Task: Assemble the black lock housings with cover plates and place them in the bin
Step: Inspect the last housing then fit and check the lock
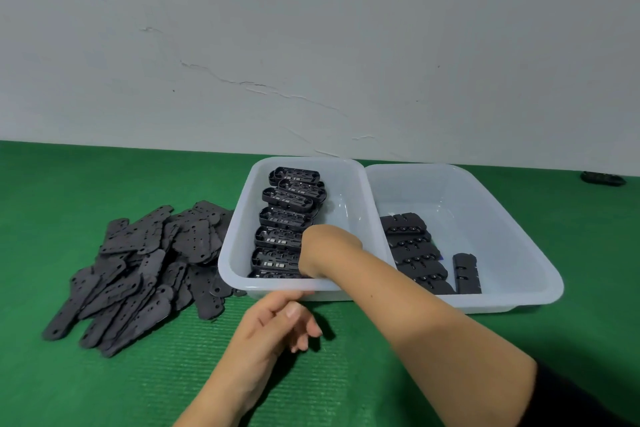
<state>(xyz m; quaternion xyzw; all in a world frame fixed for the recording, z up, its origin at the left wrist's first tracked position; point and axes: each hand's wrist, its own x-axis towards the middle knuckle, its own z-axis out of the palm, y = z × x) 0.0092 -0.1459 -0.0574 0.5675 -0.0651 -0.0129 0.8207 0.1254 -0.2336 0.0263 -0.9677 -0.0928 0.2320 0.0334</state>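
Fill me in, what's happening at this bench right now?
A person is assembling lock parts. The right hand reaches into the left bin among a row of open housings; its fingers are hidden, so a grip can't be confirmed. The left hand hovers empty in front of that bin. Cover plates lie heaped on the green mat. The right bin holds several finished units.

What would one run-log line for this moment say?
right hand: reaching into left translucent plastic bin of open black lock housings | left hand: open, empty

two bins (239, 236), seven open housings (284, 218), five assembled housings (408, 246).
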